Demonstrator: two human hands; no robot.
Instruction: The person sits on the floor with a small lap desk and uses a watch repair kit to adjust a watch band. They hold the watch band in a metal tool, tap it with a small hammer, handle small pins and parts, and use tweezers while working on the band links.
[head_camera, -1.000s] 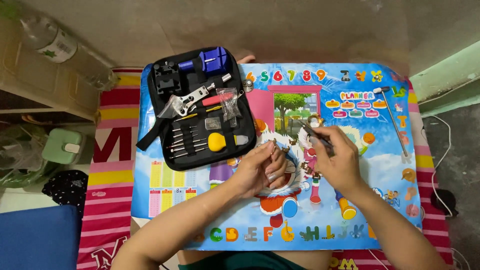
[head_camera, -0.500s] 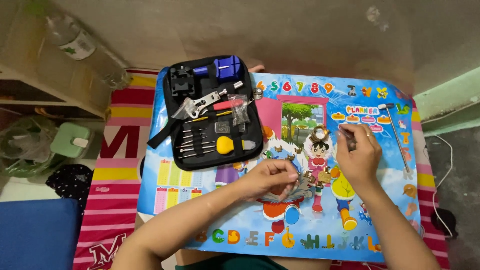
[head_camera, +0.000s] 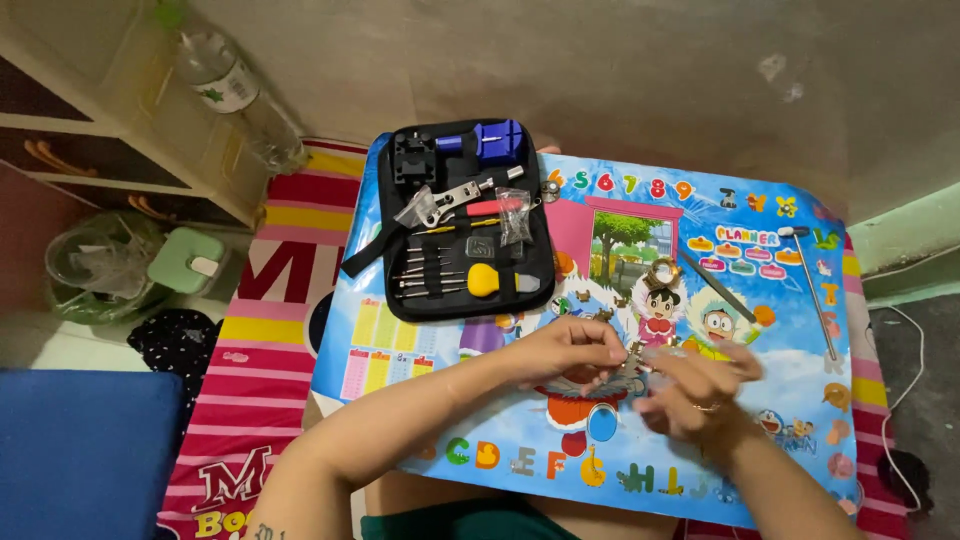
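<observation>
My left hand (head_camera: 572, 356) is closed over a small metal watch band (head_camera: 622, 380), pressing it against the colourful cartoon table top (head_camera: 780, 400). My right hand (head_camera: 700, 388) is blurred by motion just right of it, with its fingertips at the band; its grip is unclear. A ring shows on one finger. A thin dark rod tool (head_camera: 716, 283) lies on the table beyond my right hand. An open black tool case (head_camera: 460, 228) holding screwdrivers, a yellow knob and a blue block sits at the table's far left.
A small hammer (head_camera: 812, 285) lies near the table's right edge. A red striped mat (head_camera: 250, 350) is under the table. To the left are a plastic bottle (head_camera: 235, 92), a green-lidded container (head_camera: 186, 262), a shelf and a blue cushion (head_camera: 80, 450).
My right hand came down from the upper table towards the left hand, and the thin tool it held now lies on the table. The camera view tilted, shifting the scene.
</observation>
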